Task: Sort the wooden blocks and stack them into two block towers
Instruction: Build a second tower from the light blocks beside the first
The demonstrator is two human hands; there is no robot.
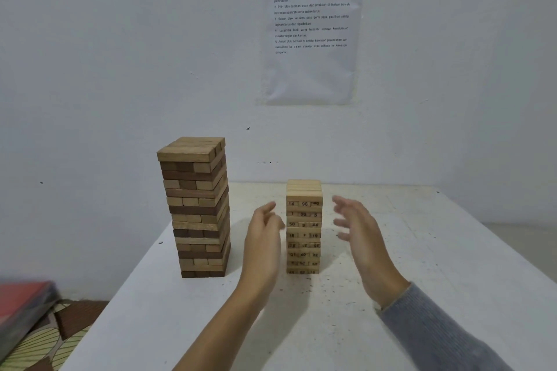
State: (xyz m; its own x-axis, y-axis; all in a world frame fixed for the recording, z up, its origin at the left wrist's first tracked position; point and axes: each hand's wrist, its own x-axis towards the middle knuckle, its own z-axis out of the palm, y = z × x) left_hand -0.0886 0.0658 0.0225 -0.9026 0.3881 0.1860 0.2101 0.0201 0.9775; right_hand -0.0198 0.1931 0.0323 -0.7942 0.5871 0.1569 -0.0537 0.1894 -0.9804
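Two block towers stand upright on the white table [422, 250]. The taller tower [196, 208], on the left, mixes dark and light brown plain blocks. The shorter tower [303, 227], to its right, is built of pale blocks with printed numbers. My left hand [263, 238] hovers just left of the numbered tower, fingers relaxed, holding nothing. My right hand [358, 229] hovers just right of it, fingers spread and slightly blurred. Neither hand touches the tower.
A printed instruction sheet [312, 27] hangs on the wall behind the table. At the lower left, beyond the table's edge, lie a red object [24, 298] and a patterned floor mat [45, 343]. Small dark specks dot the tabletop near the numbered tower.
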